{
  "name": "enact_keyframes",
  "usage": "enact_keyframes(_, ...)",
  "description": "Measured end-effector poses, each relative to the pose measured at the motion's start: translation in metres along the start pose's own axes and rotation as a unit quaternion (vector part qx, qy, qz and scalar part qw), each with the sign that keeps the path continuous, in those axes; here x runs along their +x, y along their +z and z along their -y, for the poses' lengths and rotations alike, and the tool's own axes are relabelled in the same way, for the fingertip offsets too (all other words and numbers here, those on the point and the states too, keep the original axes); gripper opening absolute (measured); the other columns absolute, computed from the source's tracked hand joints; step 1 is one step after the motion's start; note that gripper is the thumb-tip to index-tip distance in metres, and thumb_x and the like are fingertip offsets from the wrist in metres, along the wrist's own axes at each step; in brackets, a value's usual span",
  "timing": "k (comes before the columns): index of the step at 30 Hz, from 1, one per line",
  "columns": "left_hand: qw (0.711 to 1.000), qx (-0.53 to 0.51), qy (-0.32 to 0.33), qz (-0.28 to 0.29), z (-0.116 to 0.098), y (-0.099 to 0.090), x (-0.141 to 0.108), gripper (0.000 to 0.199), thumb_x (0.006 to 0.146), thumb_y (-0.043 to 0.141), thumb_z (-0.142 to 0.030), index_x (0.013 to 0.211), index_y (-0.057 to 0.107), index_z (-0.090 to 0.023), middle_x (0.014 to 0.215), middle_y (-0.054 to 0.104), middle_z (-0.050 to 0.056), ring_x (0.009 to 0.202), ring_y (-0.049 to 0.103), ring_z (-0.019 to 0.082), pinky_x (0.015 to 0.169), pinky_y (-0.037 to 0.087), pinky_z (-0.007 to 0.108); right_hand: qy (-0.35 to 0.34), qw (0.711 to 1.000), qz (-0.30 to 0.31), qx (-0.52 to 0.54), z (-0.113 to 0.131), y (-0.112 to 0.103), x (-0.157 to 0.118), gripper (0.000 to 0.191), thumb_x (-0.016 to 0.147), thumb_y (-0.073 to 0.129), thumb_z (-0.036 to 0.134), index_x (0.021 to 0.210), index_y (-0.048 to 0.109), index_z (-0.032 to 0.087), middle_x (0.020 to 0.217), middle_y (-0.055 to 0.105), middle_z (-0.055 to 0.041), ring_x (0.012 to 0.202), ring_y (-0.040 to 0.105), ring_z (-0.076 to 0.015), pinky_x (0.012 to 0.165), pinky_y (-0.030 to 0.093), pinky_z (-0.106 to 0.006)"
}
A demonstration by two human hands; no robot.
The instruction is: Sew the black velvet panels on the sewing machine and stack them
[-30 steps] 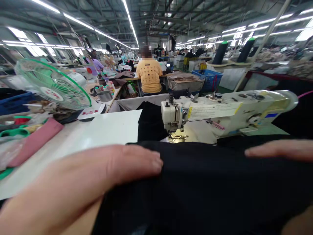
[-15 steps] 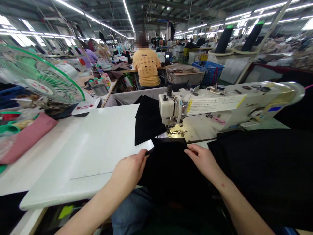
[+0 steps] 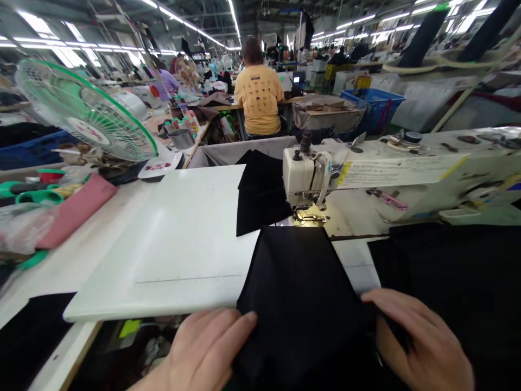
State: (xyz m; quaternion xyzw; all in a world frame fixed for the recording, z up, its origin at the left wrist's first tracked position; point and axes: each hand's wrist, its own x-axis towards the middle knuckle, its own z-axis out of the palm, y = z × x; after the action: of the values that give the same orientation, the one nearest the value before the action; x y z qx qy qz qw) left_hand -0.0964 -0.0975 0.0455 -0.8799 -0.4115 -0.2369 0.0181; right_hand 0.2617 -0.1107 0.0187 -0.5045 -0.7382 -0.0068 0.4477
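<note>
A black fabric piece (image 3: 301,282) lies over the table's front edge, its far edge just in front of the needle area of the sewing machine (image 3: 309,174). My left hand (image 3: 211,342) grips its left edge between thumb and fingers. On the right edge, my right hand (image 3: 419,331) is closed on the same fabric, thumb and fingers pinching it. Left of the machine head, more black pieces (image 3: 262,195) lie on the white tabletop (image 3: 175,233). A large black fabric pile (image 3: 456,266) sits to the right, beyond my right hand.
A green-rimmed fan (image 3: 89,114) stands at the left, near a pink cloth (image 3: 79,212). A person in a yellow shirt (image 3: 260,98) sits ahead, back turned. A blue basket (image 3: 376,106) and black thread cones (image 3: 425,38) are at the back right.
Both hands have moved down toward me, from the fabric's far edge to its sides nearer the front. The fabric now lies flatter before the needle. The view has shifted left.
</note>
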Motion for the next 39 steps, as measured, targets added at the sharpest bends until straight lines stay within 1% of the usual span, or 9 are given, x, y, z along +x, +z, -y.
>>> enact_keyframes(5, 0.988, 0.082, -0.089, 0.095, 0.006, 0.029, 0.063, 0.027, 0.103, 0.039, -0.025, 0.113, 0.063, -0.020, 0.077, 0.076, 0.004, 0.056, 0.071, 0.023, 0.047, 0.052, 0.031, 0.127, 0.991, -0.022, -0.031, -0.009, 0.057, 0.048, 0.018, 0.098, 0.052, 0.028, 0.104, 0.068, 0.024, 0.095, 0.075, -0.0050, 0.084, 0.073, -0.0211, 0.077, 0.058, -0.032)
enact_keyframes(10, 0.965, 0.116, -0.188, 0.140, 0.027, 0.053, 0.121, 0.023, 0.102, 0.045, -0.030, 0.092, 0.063, -0.018, 0.094, 0.070, 0.010, 0.087, 0.072, 0.028, 0.066, 0.056, 0.035, 0.216, 0.974, 0.052, -0.036, -0.047, 0.095, 0.070, 0.017, 0.091, 0.056, 0.034, 0.084, 0.064, 0.021, 0.102, 0.067, -0.0117, 0.098, 0.063, -0.0274, 0.092, 0.051, -0.042)
enact_keyframes(14, 0.954, 0.007, -0.254, 0.161, 0.052, 0.080, 0.146, 0.010, 0.091, 0.064, -0.024, 0.095, 0.060, -0.017, 0.101, 0.065, 0.011, 0.094, 0.066, 0.027, 0.081, 0.053, 0.037, 0.255, 0.962, 0.079, -0.054, -0.065, 0.109, 0.082, 0.011, 0.081, 0.060, 0.028, 0.072, 0.058, 0.023, 0.087, 0.062, -0.0084, 0.085, 0.059, -0.0266, 0.081, 0.048, -0.042)
enact_keyframes(19, 0.951, -0.072, -0.265, 0.141, 0.055, 0.094, 0.144, 0.010, 0.087, 0.061, -0.011, 0.092, 0.056, -0.018, 0.096, 0.065, 0.008, 0.093, 0.063, 0.024, 0.085, 0.049, 0.035, 0.264, 0.960, 0.095, -0.010, -0.065, 0.110, 0.088, 0.013, 0.074, 0.061, 0.022, 0.065, 0.051, 0.025, 0.066, 0.056, -0.0001, 0.066, 0.053, -0.0196, 0.072, 0.045, -0.036)
enact_keyframes(22, 0.924, -0.200, -0.323, 0.056, 0.049, 0.089, 0.133, 0.007, 0.087, 0.060, -0.015, 0.086, 0.055, -0.020, 0.084, 0.062, 0.002, 0.079, 0.061, 0.018, 0.073, 0.048, 0.029, 0.272, 0.960, 0.049, 0.037, -0.058, 0.104, 0.080, 0.013, 0.080, 0.059, 0.033, 0.072, 0.052, 0.025, 0.074, 0.062, -0.0023, 0.072, 0.060, -0.0207, 0.074, 0.049, -0.036)
enact_keyframes(27, 0.687, -0.608, -0.392, -0.077, 0.042, 0.069, 0.116, 0.026, 0.067, 0.082, -0.020, 0.090, 0.069, -0.020, 0.113, 0.072, 0.001, 0.093, 0.067, 0.016, 0.084, 0.050, 0.027, 0.347, 0.922, -0.018, 0.172, -0.047, 0.090, 0.048, 0.038, 0.083, 0.066, 0.054, 0.102, 0.066, 0.021, 0.111, 0.072, -0.0091, 0.098, 0.069, -0.0240, 0.090, 0.054, -0.038)
enact_keyframes(29, 0.645, -0.655, -0.382, -0.096, 0.039, 0.062, 0.114, 0.028, 0.063, 0.086, -0.019, 0.090, 0.076, -0.020, 0.124, 0.070, 0.003, 0.104, 0.066, 0.017, 0.094, 0.048, 0.027, 0.411, 0.878, -0.028, 0.244, -0.045, 0.085, 0.039, 0.050, 0.074, 0.077, 0.056, 0.111, 0.069, 0.023, 0.118, 0.072, -0.0078, 0.107, 0.068, -0.0260, 0.098, 0.052, -0.039)
enact_keyframes(34, 0.673, -0.621, -0.378, -0.136, 0.033, 0.052, 0.112, 0.018, 0.071, 0.085, -0.028, 0.088, 0.082, -0.021, 0.110, 0.074, 0.004, 0.097, 0.065, 0.017, 0.089, 0.048, 0.025, 0.510, 0.820, -0.089, 0.244, -0.031, 0.080, 0.042, 0.064, 0.060, 0.085, 0.063, 0.107, 0.074, 0.021, 0.111, 0.075, -0.0060, 0.107, 0.068, -0.0287, 0.101, 0.051, -0.040)
enact_keyframes(39, 0.686, -0.603, -0.384, -0.136, 0.033, 0.045, 0.110, 0.018, 0.076, 0.082, -0.035, 0.087, 0.083, -0.021, 0.103, 0.076, 0.004, 0.093, 0.064, 0.016, 0.087, 0.047, 0.024, 0.511, 0.798, -0.163, 0.275, -0.017, 0.086, 0.052, 0.058, 0.056, 0.088, 0.061, 0.096, 0.076, 0.020, 0.113, 0.075, -0.0050, 0.117, 0.064, -0.0278, 0.111, 0.043, -0.039)
